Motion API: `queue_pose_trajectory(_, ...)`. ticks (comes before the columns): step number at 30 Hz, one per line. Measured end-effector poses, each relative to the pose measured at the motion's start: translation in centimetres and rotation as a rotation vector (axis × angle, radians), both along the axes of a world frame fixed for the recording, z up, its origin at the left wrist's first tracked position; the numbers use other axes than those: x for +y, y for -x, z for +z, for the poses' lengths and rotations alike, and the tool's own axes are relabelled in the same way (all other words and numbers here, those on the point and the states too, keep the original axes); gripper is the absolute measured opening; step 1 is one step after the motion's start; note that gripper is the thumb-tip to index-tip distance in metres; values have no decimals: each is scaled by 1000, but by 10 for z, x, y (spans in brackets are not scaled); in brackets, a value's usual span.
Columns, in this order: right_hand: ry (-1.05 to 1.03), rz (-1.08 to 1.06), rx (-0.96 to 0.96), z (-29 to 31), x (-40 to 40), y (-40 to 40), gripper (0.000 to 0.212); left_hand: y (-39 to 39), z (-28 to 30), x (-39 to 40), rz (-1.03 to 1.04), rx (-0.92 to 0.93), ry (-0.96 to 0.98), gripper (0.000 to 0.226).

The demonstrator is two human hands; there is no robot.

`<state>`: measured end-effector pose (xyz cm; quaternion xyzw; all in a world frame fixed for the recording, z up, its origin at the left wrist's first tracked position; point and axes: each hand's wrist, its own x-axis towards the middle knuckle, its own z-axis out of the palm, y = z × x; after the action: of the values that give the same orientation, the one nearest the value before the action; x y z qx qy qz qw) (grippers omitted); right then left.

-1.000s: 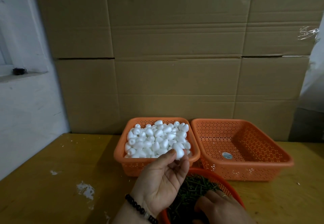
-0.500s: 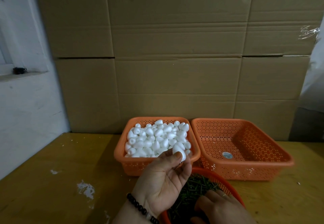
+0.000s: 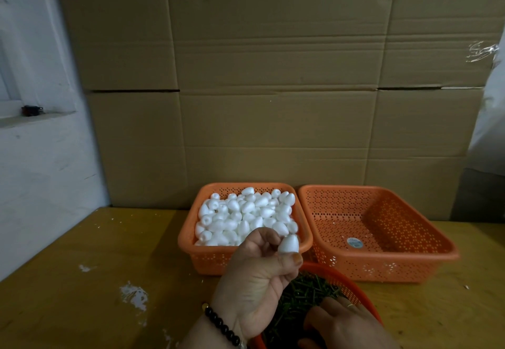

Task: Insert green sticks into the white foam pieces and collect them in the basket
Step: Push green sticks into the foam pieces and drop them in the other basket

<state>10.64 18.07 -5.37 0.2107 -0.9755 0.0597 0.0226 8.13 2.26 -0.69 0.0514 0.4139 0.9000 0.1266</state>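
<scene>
**Foam piece turned and readied, stick not yet picked**

The left hand [image 3: 257, 280] has pulled back toward the body and rolled over in the last second. A moment ago its fingers were stretched up with the white foam piece [image 3: 288, 244] at their tips. Now the fingers are curled in and the piece is pinched between the thumb and forefinger, narrow end up, held in front of the near rim of the foam basket [image 3: 247, 258]. To my eye that is the piece being set up to take a stick.

The right hand [image 3: 344, 324] has stayed low in the round red basket [image 3: 352, 283] of green sticks [image 3: 303, 294], shifting only slightly. Its fingers bend down into the pile, but whether they have closed on a stick I cannot tell; the fingertips are hidden.

Behind, the foam basket is heaped with loose foam pieces [image 3: 246, 212]. Just beside it on the right, rims almost touching, the collecting basket [image 3: 382, 261] holds no finished pieces, only a round sticker on its floor. So the job looks barely begun. All three baskets sit on the yellow bench [image 3: 82, 280], which has white scuffs, with cardboard boxes [image 3: 273, 75] stacked behind.
</scene>
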Motion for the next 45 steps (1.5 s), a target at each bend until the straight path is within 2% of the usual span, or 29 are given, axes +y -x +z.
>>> queue_pose_trajectory(15, 15, 0, 2, 3, -1, -2, 42, 0, 0, 0, 0, 113, 112, 38)
queue_pose_trajectory(23, 33, -11, 6, 5, -3, -4, 39, -3, 4, 1, -26, 110, 42, 33)
queue_pose_trajectory(27, 25, -6, 4, 6, -3, -4, 38, -4, 5, 0, -45, 132, 4, 41)
queue_pose_trajectory(31, 27, -7, 5, 7, -3, -5, 38, -3, 5, 1, -62, 106, -32, 44)
queue_pose_trajectory(38, 34, 5, 5, 7, -3, -5, 39, -2, 4, 0, -89, 39, -31, 30)
queue_pose_trajectory(42, 55, 4, 10, 7, -2, -6, 38, 0, 4, -1, -92, -5, -93, 25)
queue_pose_trajectory(45, 85, -1, 21, 8, -2, -7, 35, 2, 3, -2, -102, -49, -139, 32)
